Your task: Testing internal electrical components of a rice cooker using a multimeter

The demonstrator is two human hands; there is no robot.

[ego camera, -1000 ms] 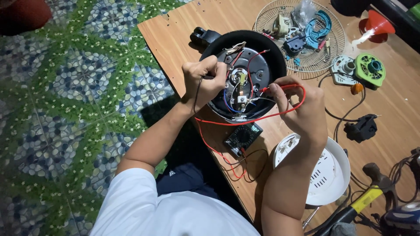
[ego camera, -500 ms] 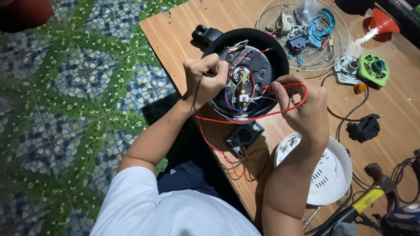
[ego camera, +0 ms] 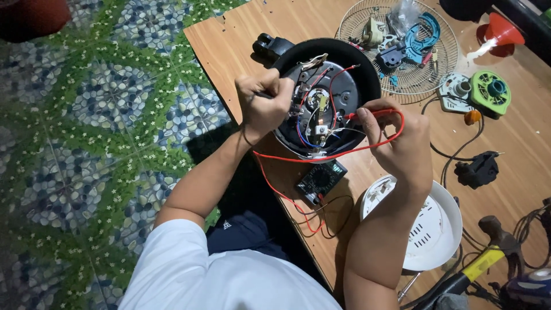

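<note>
A round black appliance (ego camera: pixel 359 77) lies bottom-up on the wooden table (ego camera: pixel 241 46), its wiring and metal parts exposed. My left hand (ego camera: pixel 263 104) rests on its left rim, pinching a thin black probe against the inner parts. My right hand (ego camera: pixel 402 143) holds a red probe (ego camera: pixel 367 115) pointed into the wiring at the middle. A red lead (ego camera: pixel 321 156) curves from it down to a small black multimeter (ego camera: pixel 321 179) lying near the table's front edge.
A wire fan guard (ego camera: pixel 356 23) holds loose parts at the back. A green and a grey round part (ego camera: pixel 491 92), a red funnel (ego camera: pixel 502 31), a black plug (ego camera: pixel 476 169), a white round cover (ego camera: pixel 439 229) and a hammer (ego camera: pixel 493 235) lie to the right. Patterned floor on the left.
Both hands stay on the appliance with the probes. The right hand has shifted slightly along the wiring. The view has drifted a little.
</note>
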